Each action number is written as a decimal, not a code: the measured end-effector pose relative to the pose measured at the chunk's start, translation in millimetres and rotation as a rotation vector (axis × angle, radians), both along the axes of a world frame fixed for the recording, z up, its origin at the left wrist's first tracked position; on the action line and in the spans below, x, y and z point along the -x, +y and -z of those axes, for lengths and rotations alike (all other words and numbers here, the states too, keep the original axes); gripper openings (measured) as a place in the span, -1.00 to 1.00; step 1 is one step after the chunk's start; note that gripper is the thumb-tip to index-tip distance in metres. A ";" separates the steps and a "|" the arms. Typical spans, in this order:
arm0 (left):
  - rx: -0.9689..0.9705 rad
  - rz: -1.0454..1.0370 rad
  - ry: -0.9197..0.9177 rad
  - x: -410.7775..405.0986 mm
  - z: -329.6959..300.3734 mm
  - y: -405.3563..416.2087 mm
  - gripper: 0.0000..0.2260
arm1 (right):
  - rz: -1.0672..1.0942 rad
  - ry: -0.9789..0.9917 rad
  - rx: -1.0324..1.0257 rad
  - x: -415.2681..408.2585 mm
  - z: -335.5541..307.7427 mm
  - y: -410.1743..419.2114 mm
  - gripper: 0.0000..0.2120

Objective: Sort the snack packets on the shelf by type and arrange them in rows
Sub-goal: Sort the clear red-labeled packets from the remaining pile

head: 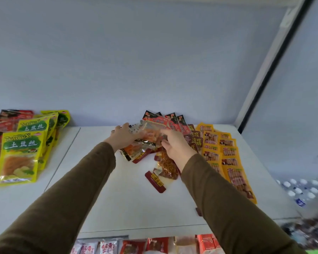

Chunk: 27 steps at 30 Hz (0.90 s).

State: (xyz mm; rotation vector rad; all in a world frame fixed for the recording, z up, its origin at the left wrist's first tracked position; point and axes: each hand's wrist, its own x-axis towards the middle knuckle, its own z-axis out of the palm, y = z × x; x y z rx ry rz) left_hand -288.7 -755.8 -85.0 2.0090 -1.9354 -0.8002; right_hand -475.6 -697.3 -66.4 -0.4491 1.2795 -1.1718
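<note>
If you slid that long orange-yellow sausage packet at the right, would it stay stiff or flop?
The long orange-yellow sausage packet probably flops: it is thin film lying flat on the white shelf. Its glossy film likely slides easily. Overlapping neighbours might drag along.

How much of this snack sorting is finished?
Roughly half, at a guess. The orange packets already lie in rows on the right. The left hand and right hand are lifting a clear packet. The mixed pile beneath remains unsorted.
</note>
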 end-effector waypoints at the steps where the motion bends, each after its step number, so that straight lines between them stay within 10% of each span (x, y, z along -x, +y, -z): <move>1: -0.010 -0.018 0.012 4.3 2.0 -0.4 0.06 | 0.011 -0.053 -0.005 0.9 -0.3 -3.3 -0.76; 9: -0.038 -0.120 0.179 22.0 -0.8 -0.4 -0.06 | 0.076 -0.217 -0.065 11.0 5.2 -25.9 -0.57; 13: -0.074 -0.117 0.272 23.2 -6.0 4.8 -0.32 | 0.016 -0.223 -0.063 12.3 11.8 -30.2 -0.83; 18: -0.125 -0.107 0.296 21.6 -11.8 4.1 -0.56 | -0.142 -0.082 -0.043 3.6 10.6 -35.1 -0.46; 27: -0.238 -0.109 0.490 5.2 -23.2 -2.5 -0.32 | -0.143 0.021 0.078 -12.5 14.3 -25.2 -0.42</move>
